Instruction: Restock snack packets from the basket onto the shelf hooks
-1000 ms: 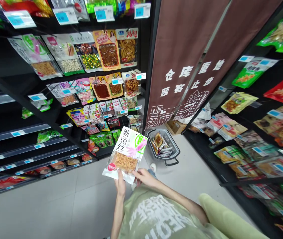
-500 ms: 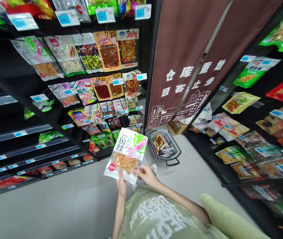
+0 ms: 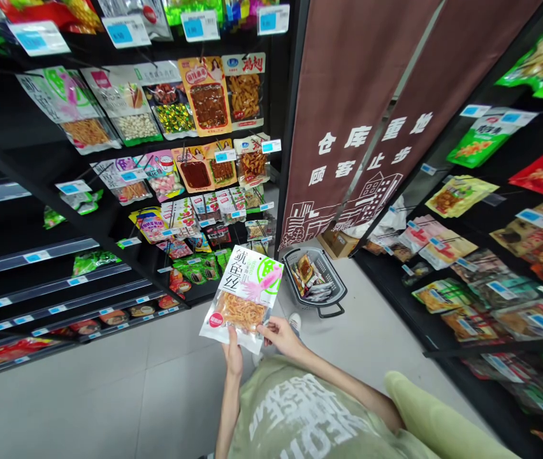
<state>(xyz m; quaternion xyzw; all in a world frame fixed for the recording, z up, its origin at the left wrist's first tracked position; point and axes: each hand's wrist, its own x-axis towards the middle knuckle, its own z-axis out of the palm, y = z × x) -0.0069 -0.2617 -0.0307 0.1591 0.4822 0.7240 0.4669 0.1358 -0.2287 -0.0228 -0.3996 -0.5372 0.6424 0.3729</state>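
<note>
A white bag of dried squid shreds (image 3: 243, 299), with a pink squid print and a clear window, is held up in front of my body. My left hand (image 3: 233, 352) grips its lower edge, thumb on the front. At the bag's lower right corner, my right hand (image 3: 278, 335) pinches the edge between thumb and fingers. The fingers behind the bag are partly hidden. Beyond my right hand, a grey shopping basket (image 3: 337, 280) stands on the floor with several snack packs (image 3: 310, 280) inside.
Snack bags (image 3: 204, 95) hang on hooks along the black shelving at left. More packs (image 3: 457, 312) hang on the right-hand rack. A brown curtain (image 3: 343, 70) with white lettering closes the gap between them, and a cardboard box (image 3: 338, 243) sits beneath it.
The view has shifted very slightly. Both hands keep their hold on the bag, which stays nearly in place.
</note>
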